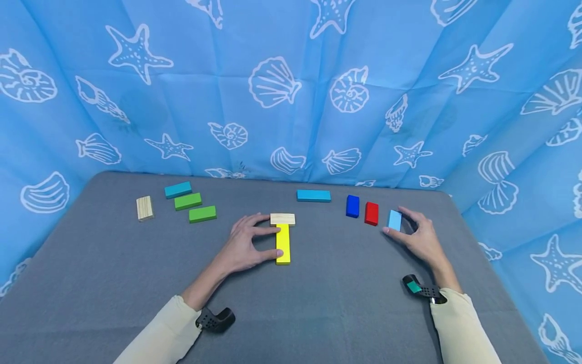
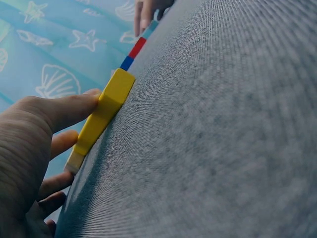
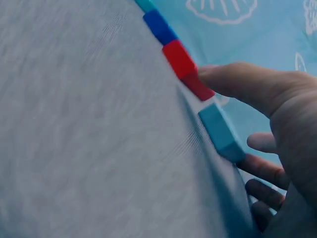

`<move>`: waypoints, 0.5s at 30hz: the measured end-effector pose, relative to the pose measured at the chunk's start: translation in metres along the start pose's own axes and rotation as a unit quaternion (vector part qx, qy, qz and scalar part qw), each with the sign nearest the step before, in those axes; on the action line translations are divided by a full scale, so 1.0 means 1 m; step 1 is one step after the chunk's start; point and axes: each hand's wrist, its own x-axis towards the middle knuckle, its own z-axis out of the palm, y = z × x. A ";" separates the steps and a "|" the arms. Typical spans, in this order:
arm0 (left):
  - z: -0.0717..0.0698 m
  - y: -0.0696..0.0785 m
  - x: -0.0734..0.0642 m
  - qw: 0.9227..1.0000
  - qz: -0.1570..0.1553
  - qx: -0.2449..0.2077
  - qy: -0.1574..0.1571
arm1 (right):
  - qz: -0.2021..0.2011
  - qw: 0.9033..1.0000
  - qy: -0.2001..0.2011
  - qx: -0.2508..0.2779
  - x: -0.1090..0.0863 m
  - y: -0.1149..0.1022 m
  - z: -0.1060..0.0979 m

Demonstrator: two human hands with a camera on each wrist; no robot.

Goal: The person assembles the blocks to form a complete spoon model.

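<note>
A long yellow block point(image 1: 283, 245) lies lengthwise below a bare-wood block point(image 1: 282, 219), making a T shape. My left hand point(image 1: 245, 245) rests beside them, its thumb and a fingertip touching the yellow block's left side; another finger reaches the wooden block's left end. In the left wrist view the thumb lies against the yellow block point(image 2: 106, 111). My right hand point(image 1: 420, 237) is spread around a light blue block point(image 1: 394, 220). In the right wrist view, a finger meets one end of the light blue block point(image 3: 220, 131), while the thumb stands apart from it.
A red block point(image 1: 371, 214), a dark blue block point(image 1: 352, 206) and a long teal block point(image 1: 313, 195) lie between the hands. Farther left are two green blocks point(image 1: 202, 214), another teal block point(image 1: 178, 190) and a wooden block point(image 1: 145, 208). A shell-patterned blue curtain point(image 1: 282, 126) backs the grey table point(image 1: 336, 303).
</note>
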 end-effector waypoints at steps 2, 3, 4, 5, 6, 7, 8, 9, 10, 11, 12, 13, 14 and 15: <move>0.001 0.000 0.000 1.000 0.000 0.000 0.000 | -0.002 1.000 -0.001 -0.005 0.000 0.003 0.001; 0.001 0.000 0.000 1.000 -0.002 -0.003 0.000 | -0.002 1.000 0.000 -0.005 0.000 0.005 0.002; 0.001 0.000 0.000 1.000 -0.003 -0.003 0.000 | -0.002 1.000 0.002 -0.005 0.000 0.006 0.003; 0.001 0.000 0.000 1.000 -0.004 -0.004 -0.001 | -0.003 1.000 0.004 -0.005 -0.001 0.007 0.003; 0.001 0.000 0.000 1.000 -0.005 -0.004 -0.002 | -0.002 1.000 0.006 -0.006 -0.001 0.007 0.004; 0.001 0.000 0.000 1.000 -0.005 -0.004 -0.003 | -0.002 1.000 0.008 -0.006 -0.001 0.008 0.004; 0.001 0.000 0.000 1.000 -0.007 -0.006 -0.004 | -0.001 1.000 0.011 -0.007 -0.001 0.008 0.005; 0.001 0.000 0.000 1.000 -0.007 -0.006 -0.005 | 0.000 1.000 0.012 -0.009 -0.002 0.008 0.005; 0.001 0.000 0.000 1.000 -0.007 -0.007 -0.005 | 0.001 1.000 0.014 -0.012 -0.002 0.008 0.005; 0.001 0.000 0.001 1.000 -0.007 -0.008 -0.005 | 0.002 1.000 0.017 -0.014 -0.001 0.008 0.006; 0.001 0.000 0.001 1.000 -0.006 -0.008 -0.004 | 0.004 1.000 0.019 -0.016 -0.001 0.008 0.006; 0.001 0.000 0.001 1.000 -0.006 -0.009 -0.004 | 0.004 1.000 0.021 -0.017 -0.001 0.008 0.006; 0.001 0.000 0.000 1.000 -0.006 -0.010 -0.003 | 0.005 1.000 0.022 -0.018 -0.001 0.007 0.007; 0.000 0.000 0.000 1.000 -0.006 -0.011 -0.003 | 0.005 1.000 0.023 -0.018 0.000 0.007 0.007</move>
